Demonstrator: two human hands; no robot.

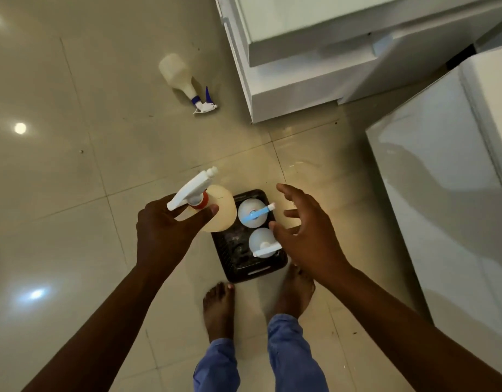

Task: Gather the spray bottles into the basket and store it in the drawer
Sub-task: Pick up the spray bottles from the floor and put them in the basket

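A dark basket [235,264] stands on the floor tiles just ahead of my bare feet. Two spray bottles stand upright in its right half: one with a blue trigger [252,215] and one with a white trigger [262,244]. My left hand [162,236] grips the neck of a yellowish spray bottle with a white trigger and red collar [216,207], held above the basket's left side. My right hand [306,233] hovers with fingers spread over the basket's right edge, holding nothing. A fourth spray bottle with a dark blue trigger [182,80] lies on its side on the floor farther away.
White cabinet units fill the upper right, with a pulled-out white drawer [295,94] at floor level. A tall glossy white cabinet side [442,207] stands close on the right. Beige floor tiles [74,193] stretch away on the left.
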